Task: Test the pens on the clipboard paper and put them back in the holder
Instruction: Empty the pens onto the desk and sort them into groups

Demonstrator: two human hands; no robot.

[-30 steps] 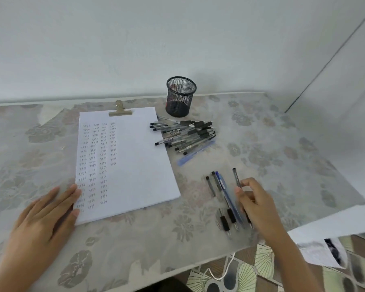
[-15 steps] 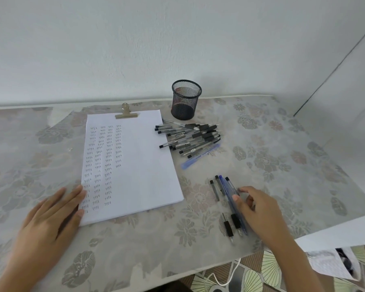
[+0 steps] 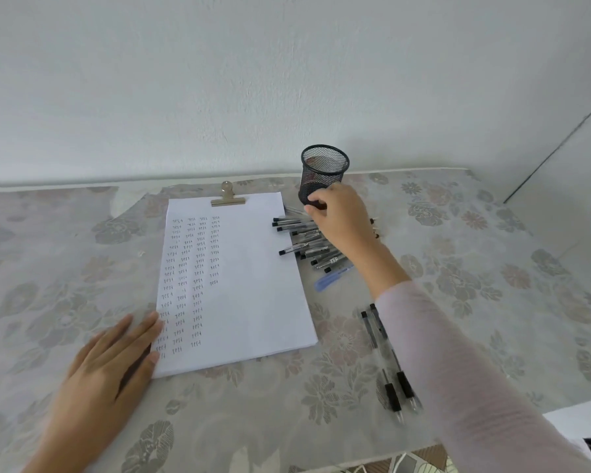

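Left hand lies flat, fingers straight, on the near-left corner of the clipboard paper, apparently to steady it. Right hand reaches over the pen pile to the mesh holder, far right of the paper. Its thumb is against the holder's base and its fingers are curled, but whether it grips the holder cannot be told. The holder stands upright and looks empty. Written columns cover the paper's left half. Several loose pens lie near right.

Right hand on holder — left on paper
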